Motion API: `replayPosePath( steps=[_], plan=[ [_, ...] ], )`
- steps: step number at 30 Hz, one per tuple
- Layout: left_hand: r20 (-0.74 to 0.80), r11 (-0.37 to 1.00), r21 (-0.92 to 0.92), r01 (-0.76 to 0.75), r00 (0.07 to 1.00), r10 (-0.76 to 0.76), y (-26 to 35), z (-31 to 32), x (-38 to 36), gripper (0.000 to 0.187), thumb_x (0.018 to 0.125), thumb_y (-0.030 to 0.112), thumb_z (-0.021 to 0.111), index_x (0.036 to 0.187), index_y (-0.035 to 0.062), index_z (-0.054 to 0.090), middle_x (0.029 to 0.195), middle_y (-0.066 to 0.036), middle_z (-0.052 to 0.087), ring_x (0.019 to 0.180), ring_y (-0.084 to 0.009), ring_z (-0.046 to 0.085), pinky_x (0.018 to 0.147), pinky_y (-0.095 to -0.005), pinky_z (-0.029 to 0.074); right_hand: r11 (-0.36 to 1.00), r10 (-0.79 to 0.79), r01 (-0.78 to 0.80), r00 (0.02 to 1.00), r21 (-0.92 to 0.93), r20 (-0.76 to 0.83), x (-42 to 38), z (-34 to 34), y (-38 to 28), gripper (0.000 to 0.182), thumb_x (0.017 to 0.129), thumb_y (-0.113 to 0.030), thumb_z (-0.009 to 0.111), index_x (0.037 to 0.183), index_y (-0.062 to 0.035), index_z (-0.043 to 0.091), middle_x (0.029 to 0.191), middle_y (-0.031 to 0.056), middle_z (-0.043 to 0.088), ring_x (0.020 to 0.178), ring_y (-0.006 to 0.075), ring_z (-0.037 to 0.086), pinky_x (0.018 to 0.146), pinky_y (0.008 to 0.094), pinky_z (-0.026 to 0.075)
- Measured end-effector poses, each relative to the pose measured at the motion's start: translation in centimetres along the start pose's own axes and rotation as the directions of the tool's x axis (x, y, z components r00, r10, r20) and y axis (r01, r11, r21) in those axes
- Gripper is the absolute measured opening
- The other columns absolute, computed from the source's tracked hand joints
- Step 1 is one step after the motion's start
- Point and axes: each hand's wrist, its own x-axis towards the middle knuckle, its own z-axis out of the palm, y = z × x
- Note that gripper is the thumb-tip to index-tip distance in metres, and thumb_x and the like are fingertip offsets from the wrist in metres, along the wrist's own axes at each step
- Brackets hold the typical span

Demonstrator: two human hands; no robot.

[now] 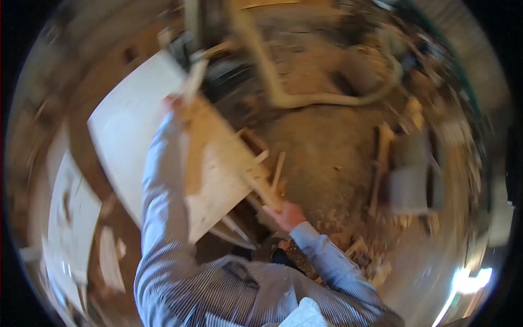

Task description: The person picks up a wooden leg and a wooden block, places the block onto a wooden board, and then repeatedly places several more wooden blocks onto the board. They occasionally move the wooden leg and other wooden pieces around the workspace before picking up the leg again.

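A pale wooden board (136, 109) lies at a slant left of centre, in front of my body. My left hand (173, 104) is at the board's far part, closed around a light wooden strip (196, 79), blurred by motion. Near the board's right corner, my right hand (289, 216) has its fingers wrapped round the near end of another narrow wooden strip (263, 189). A tan wooden piece (197, 150) rests on the board between the two hands. My sleeves are striped, and the left forearm hides part of the board.
Another pale board (71, 218) lies at the far left. A thick hose (321, 100) curves across the floor beyond the board. At the right stands a grey box-like object (409, 188) beside wooden pieces. Wood scraps (370, 261) lie on the floor near my right arm.
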Motion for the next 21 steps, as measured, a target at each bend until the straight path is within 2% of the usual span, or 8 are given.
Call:
replayPosePath(
  steps=[4, 5, 7, 9, 11, 14, 16, 21],
  plan=[
    [0.093, 0.935, 0.307, -0.177, 0.983, 0.155, -2.2, -3.5, 4.2, 0.011, 0.092, 0.016, 0.072, 0.101, 0.0116, 0.066, 0.099, -0.006, 0.071, 0.087, -0.0219, 0.066, 0.071, -0.0354, 0.057, 1.000, 0.028, -0.029, 0.999, 0.006, 0.030, -0.9, 1.2, 2.1, 0.079, 0.091, -0.069, 0.063, 0.121, 0.0038, 0.068, 0.093, 0.0282, 0.073, 0.089, 0.0446, 0.072, 0.084, 0.0504, 0.057],
    [0.125, 0.760, 0.604, -0.240, 0.970, 0.208, -0.9, -2.2, 2.3, 0.011, 0.093, 0.018, 0.072, 0.098, 0.0104, 0.067, 0.099, -0.008, 0.072, 0.087, -0.0222, 0.066, 0.071, -0.0367, 0.056, 0.998, 0.057, -0.057, 0.998, 0.014, -0.027, -1.0, 0.6, 2.0, 0.079, 0.091, -0.069, 0.063, 0.121, 0.0038, 0.068, 0.093, 0.0282, 0.073, 0.089, 0.0446, 0.072, 0.084, 0.0504, 0.057],
    [0.187, 0.109, 0.967, -0.230, 0.932, 0.310, 3.3, 2.1, -3.9, 0.015, 0.095, 0.023, 0.072, 0.093, 0.0080, 0.069, 0.097, -0.011, 0.074, 0.085, -0.0230, 0.066, 0.072, -0.0393, 0.053, 0.996, 0.065, -0.070, 0.994, 0.063, 0.090, -1.2, 0.3, 1.5, 0.082, 0.092, -0.071, 0.060, 0.130, 0.0027, 0.063, 0.104, 0.0279, 0.072, 0.096, 0.0428, 0.072, 0.087, 0.0487, 0.057],
    [0.174, 0.197, 0.950, -0.243, 0.934, 0.313, 3.7, 4.6, -5.3, 0.022, 0.095, 0.028, 0.073, 0.091, 0.0074, 0.070, 0.094, -0.012, 0.073, 0.085, -0.0238, 0.066, 0.073, -0.0415, 0.053, 0.997, 0.028, -0.030, 0.999, 0.066, 0.032, -0.7, 0.8, 1.8, 0.078, 0.094, -0.071, 0.058, 0.121, 0.0015, 0.065, 0.098, 0.0247, 0.072, 0.088, 0.0391, 0.071, 0.081, 0.0494, 0.057],
    [0.202, 0.323, 0.902, -0.288, 0.940, 0.275, 2.2, 1.4, -2.1, 0.033, 0.093, 0.039, 0.074, 0.086, 0.0067, 0.071, 0.087, -0.014, 0.073, 0.082, -0.0281, 0.067, 0.076, -0.0464, 0.052, 0.998, -0.025, 0.026, 0.999, 0.051, -0.024, -0.7, 2.0, 3.1, 0.075, 0.095, -0.072, 0.056, 0.112, 0.0002, 0.067, 0.092, 0.0215, 0.071, 0.080, 0.0355, 0.070, 0.075, 0.0500, 0.056],
    [0.212, 0.197, 0.932, -0.305, 0.898, 0.387, 1.7, 2.4, -5.3, 0.032, 0.094, 0.038, 0.073, 0.088, 0.0066, 0.071, 0.087, -0.015, 0.073, 0.079, -0.0311, 0.067, 0.076, -0.0479, 0.053, 0.999, -0.027, 0.029, 0.999, 0.046, -0.035, -2.0, 1.6, 4.1, 0.077, 0.094, -0.073, 0.056, 0.116, 0.0004, 0.067, 0.093, 0.0226, 0.071, 0.083, 0.0368, 0.071, 0.077, 0.0499, 0.057],
    [0.178, 0.178, 0.949, -0.259, 0.910, 0.375, 1.7, 3.9, -8.1, 0.032, 0.095, 0.038, 0.072, 0.089, 0.0072, 0.072, 0.086, -0.015, 0.074, 0.079, -0.0323, 0.068, 0.076, -0.0482, 0.053, 0.998, 0.034, -0.040, 0.993, 0.049, 0.113, -3.5, -0.2, 3.7, 0.084, 0.094, -0.073, 0.056, 0.134, 0.0005, 0.061, 0.116, 0.0245, 0.071, 0.110, 0.0398, 0.069, 0.100, 0.0481, 0.052],
    [0.190, 0.150, 0.958, -0.245, 0.932, 0.308, 2.3, 5.3, -9.3, 0.030, 0.095, 0.038, 0.071, 0.094, 0.0084, 0.076, 0.082, -0.016, 0.075, 0.079, -0.0312, 0.070, 0.076, -0.0483, 0.054, 0.998, 0.035, -0.038, 0.997, 0.046, 0.073, -4.3, -1.3, 4.0, 0.081, 0.093, -0.072, 0.057, 0.130, 0.0003, 0.065, 0.107, 0.0243, 0.073, 0.102, 0.0398, 0.071, 0.094, 0.0478, 0.055]
  ],
)
